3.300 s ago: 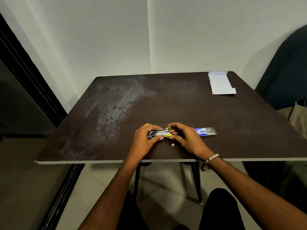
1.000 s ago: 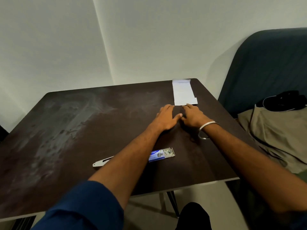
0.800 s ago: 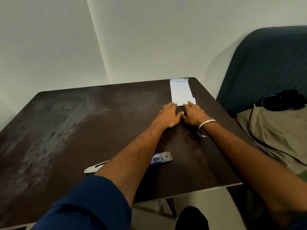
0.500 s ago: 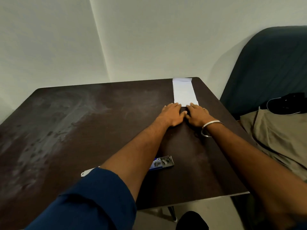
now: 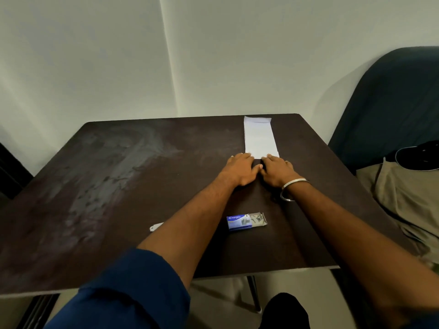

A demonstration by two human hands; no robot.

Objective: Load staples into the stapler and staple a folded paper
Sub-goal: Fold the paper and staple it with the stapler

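A folded white paper (image 5: 260,137) lies lengthwise at the table's far right edge. My left hand (image 5: 240,169) and my right hand (image 5: 276,170) rest flat side by side just in front of it, thumbs touching. Their fingertips reach the paper's near edge, and neither hand has anything in its grasp. A blue staple box (image 5: 245,222) with its tray slid out lies between my forearms. The pale end of a flat metal strip (image 5: 155,226) shows from under my left forearm. I cannot see the stapler body.
The dark brown table (image 5: 118,186) has a smudged patch on its left half. A dark blue sofa (image 5: 392,103) with beige cloth (image 5: 403,198) and a black item (image 5: 422,155) stands to the right. White walls are close behind.
Both hands left the stapler near the front edge and reached across the table. In the last second they slid a little farther until the fingertips met the paper's near edge.
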